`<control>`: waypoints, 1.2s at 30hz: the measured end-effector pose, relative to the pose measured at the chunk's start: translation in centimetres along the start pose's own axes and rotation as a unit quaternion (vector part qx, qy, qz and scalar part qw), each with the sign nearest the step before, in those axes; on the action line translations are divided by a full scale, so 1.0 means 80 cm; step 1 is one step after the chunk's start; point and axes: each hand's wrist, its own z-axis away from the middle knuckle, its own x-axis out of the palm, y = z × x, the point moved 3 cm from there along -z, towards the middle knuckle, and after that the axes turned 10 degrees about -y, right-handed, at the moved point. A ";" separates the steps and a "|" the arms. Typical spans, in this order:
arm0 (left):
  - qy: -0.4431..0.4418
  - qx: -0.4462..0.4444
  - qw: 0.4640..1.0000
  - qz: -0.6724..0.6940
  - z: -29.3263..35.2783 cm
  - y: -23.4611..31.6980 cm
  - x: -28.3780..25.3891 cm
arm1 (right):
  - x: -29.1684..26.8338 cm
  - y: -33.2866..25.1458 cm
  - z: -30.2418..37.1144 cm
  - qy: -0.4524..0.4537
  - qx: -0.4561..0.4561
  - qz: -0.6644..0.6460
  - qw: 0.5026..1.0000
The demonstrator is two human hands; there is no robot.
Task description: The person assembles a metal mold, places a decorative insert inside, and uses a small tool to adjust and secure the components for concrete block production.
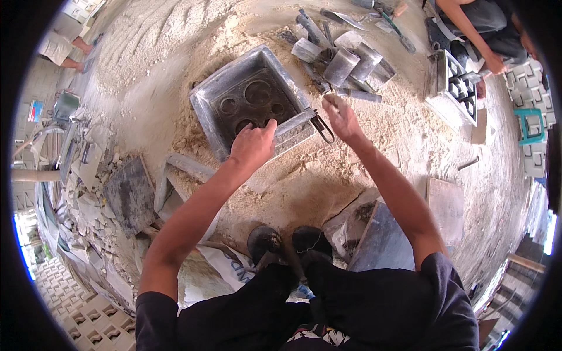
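Note:
A grey open-topped box mould [205, 93] sits on the sandy ground in front of me, with several round holes of different sizes in its dark bottom. My left hand [254, 143] is closed over the mould's near wall, its fingertips bent inside the rim. Just beyond the mould's right corner, my right hand [343, 119] hovers with curled fingers; whatever they hold, if anything, is hidden. Between that hand and the mould a dark metal loop [323, 128] sticks out from the corner. Several grey cylinders [341, 67] lie beyond my right hand.
Pale sand [158, 35] spreads at the far left. Trowels [350, 21] lie at the back. To the right, another person's hand [495, 63] is beside a white-edged mould [448, 88]. Flat boards [383, 240] and rubble [88, 199] lie near my feet and at left.

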 end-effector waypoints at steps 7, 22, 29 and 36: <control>0.015 -0.022 1.000 0.015 0.002 0.002 0.003 | 0.028 -0.088 -0.083 -0.108 -0.046 0.031 0.993; 0.020 0.019 0.999 0.023 0.001 -0.008 -0.004 | 0.051 -0.091 -0.075 -0.105 -0.034 0.004 0.994; 0.436 -0.101 0.879 0.166 0.061 -0.087 -0.028 | 0.013 -0.081 -0.118 -0.143 -0.049 -0.097 0.984; 0.254 -0.291 0.668 0.636 0.059 -0.097 0.001 | 0.051 -0.097 -0.115 -0.226 -0.081 -0.135 0.961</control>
